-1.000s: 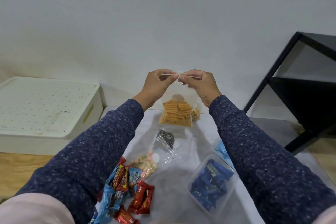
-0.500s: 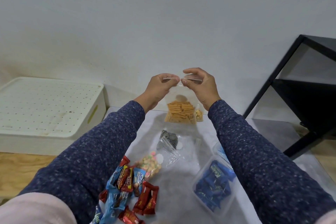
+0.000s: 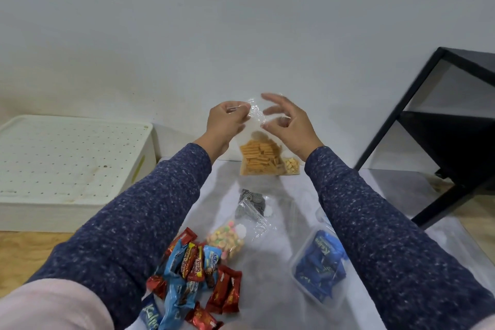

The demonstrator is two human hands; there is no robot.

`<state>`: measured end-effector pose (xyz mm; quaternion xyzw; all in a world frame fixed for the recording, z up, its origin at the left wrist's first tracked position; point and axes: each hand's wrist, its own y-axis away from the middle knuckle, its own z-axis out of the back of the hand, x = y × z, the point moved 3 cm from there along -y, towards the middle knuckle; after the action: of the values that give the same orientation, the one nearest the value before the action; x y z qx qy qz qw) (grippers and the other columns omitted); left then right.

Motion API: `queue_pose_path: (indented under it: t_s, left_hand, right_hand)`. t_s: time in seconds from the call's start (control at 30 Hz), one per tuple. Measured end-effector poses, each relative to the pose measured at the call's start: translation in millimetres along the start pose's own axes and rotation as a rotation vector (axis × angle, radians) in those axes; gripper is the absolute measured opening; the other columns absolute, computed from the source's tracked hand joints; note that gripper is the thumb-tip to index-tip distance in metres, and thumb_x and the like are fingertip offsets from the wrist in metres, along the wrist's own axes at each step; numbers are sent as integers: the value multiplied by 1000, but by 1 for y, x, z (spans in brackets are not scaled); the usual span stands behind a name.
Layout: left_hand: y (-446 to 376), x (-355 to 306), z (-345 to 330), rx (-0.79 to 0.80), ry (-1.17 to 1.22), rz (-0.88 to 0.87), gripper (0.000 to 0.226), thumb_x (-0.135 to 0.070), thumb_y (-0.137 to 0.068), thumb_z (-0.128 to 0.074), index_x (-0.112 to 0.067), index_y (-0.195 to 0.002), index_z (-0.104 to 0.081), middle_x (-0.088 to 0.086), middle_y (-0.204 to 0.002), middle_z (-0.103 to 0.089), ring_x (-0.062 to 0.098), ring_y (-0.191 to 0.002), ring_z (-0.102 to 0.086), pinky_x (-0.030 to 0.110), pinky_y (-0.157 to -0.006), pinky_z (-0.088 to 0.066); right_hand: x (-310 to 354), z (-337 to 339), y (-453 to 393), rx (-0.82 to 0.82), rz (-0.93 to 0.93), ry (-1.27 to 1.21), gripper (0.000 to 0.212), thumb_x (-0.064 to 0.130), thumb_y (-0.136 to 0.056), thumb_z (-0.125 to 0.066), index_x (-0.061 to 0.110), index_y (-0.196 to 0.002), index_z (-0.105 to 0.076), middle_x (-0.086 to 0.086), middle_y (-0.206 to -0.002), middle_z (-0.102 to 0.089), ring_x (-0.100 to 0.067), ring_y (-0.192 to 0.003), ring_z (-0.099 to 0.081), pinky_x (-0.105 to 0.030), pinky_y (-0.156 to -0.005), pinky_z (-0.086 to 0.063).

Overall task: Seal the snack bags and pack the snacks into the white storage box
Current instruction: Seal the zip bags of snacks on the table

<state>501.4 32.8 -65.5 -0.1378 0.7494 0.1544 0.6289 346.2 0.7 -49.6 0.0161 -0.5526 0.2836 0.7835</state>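
Left hand [image 3: 227, 118]: grip pinched on the top edge of the clear snack bag [image 3: 263, 153] of orange sticks, held upright above the far end of the tabletop [image 3: 270, 300]. Right hand [image 3: 288, 123]: grip mostly open, fingers spread, thumb and a fingertip at the bag's crumpled rim; firm hold or not, cannot tell. Nearer on the tabletop: two more clear bags, one of dark snacks [image 3: 251, 205], one of coloured sweets [image 3: 226, 241], a heap of red and blue wrapped bars [image 3: 192, 281], a clear tub of blue packets [image 3: 320, 268]. White storage box [image 3: 72, 169] at left, lid on.
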Motion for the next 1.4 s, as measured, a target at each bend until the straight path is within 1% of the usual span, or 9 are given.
queue_pose_path:
  t_s: [0.1,0.2,0.37,0.53,0.67,0.87,1.07,1.23,1.4]
  left_hand:
    - [1,2,7,23,-97,-58,27,-23,-89,-63,-26,-108,-45,4,-99,-64,12,-80,-66,31,-84,-53]
    - [6,6,15,48,-321,-242,47,-23,-86,-62,-37,-119,-32,7,-106,-62,19,-87,-67,28,-82,-53]
    - [9,29,21,268,-703,-405,31,-6,-82,-67,-18,-110,-60,7,-121,-43,18,-102,-61,20,-84,-45]
    - [-5,59,26,257,-823,-403,30,0,-81,-68,-15,-106,-66,8,-126,-37,12,-93,-53,15,-83,-40]
    - [-25,82,23,221,-831,-381,33,5,-80,-65,-15,-105,-65,6,-123,-36,12,-90,-52,12,-80,-39]
    - [-63,118,17,175,-851,-276,34,7,-79,-61,-15,-105,-65,0,-114,-31,13,-89,-52,17,-85,-40]
    - [-105,144,8,150,-920,-184,33,6,-81,-62,-11,-109,-64,1,-112,-31,13,-85,-49,16,-83,-41]
    - [-122,150,1,184,-1009,-212,37,1,-82,-65,-10,-117,-60,14,-126,-37,13,-92,-50,10,-85,-37]
    - [-123,145,-2,202,-1045,-160,49,-6,-83,-65,-14,-130,-52,16,-138,-28,26,-121,-45,17,-99,-32]
  right_hand:
    - [-4,-6,0,13,-43,110,32,-2,-81,-65,25,-97,-70,3,-86,-60,-7,-78,-56,-22,-79,-47]
    - [-11,-12,2,-16,-124,98,29,-6,-80,-66,22,-87,-71,4,-73,-58,-10,-73,-57,-25,-78,-51]
    - [-32,-20,4,-82,-192,120,27,-4,-79,-68,23,-81,-70,-2,-73,-60,-13,-70,-57,-29,-77,-53]
    - [-53,-34,-1,-85,-244,237,20,-1,-80,-67,17,-87,-70,-2,-77,-61,-12,-72,-57,-20,-71,-50]
    - [-77,-44,-14,-84,-263,304,19,-3,-81,-65,15,-88,-70,-4,-79,-59,-15,-73,-55,-23,-71,-48]
    - [-125,-51,-44,-27,-301,349,23,-2,-81,-61,17,-89,-70,-7,-87,-62,-15,-77,-55,-22,-71,-45]
    - [-169,-52,-72,58,-296,406,31,-2,-83,-47,13,-96,-71,-9,-88,-65,-18,-79,-56,-34,-80,-52]
    - [-183,-48,-86,110,-245,511,36,0,-88,-42,11,-110,-69,-14,-113,-65,-26,-103,-60,-28,-93,-46]
    - [-180,-40,-88,223,-316,550,43,4,-84,-48,17,-122,-61,-14,-124,-51,-27,-109,-54,-32,-96,-45]
